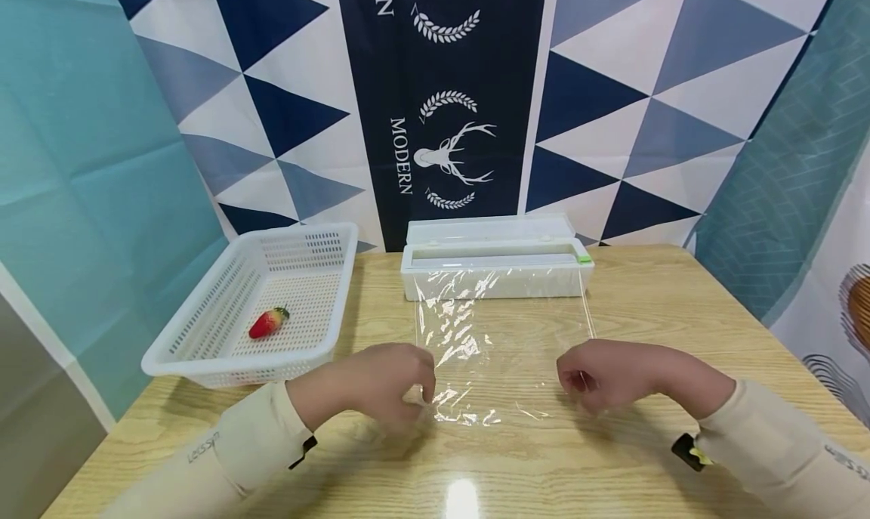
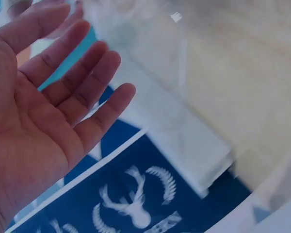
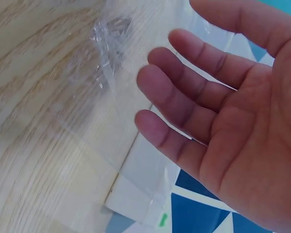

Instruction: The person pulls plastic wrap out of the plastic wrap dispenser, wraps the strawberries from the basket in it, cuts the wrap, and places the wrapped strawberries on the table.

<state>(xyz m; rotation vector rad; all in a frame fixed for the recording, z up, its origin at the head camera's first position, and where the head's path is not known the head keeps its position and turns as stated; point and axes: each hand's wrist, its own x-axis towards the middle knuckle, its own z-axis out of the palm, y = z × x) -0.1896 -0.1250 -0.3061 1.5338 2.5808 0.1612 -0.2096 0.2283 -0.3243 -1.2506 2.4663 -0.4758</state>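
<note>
A sheet of clear cling film [image 1: 469,345] stretches forward from a white dispenser box [image 1: 496,283] whose lid stands raised. My left hand [image 1: 381,383] pinches the sheet's near left corner between thumb and fingers. At the near right corner my right hand [image 1: 618,375] holds the film with bent fingers. Wrinkles and bright glints run down the sheet's left side. In the left wrist view the palm and fingers of the left hand [image 2: 58,102] show, with the box beyond them. The right wrist view shows the right hand [image 3: 223,102] beside the crumpled film [image 3: 106,48].
A white perforated basket [image 1: 343,277] stands at the left of the wooden table [image 1: 381,481], with one strawberry [image 1: 268,322] inside. A patterned cloth [image 1: 605,73] hangs behind the box. A green cutter tab [image 1: 584,260] marks the box's right end.
</note>
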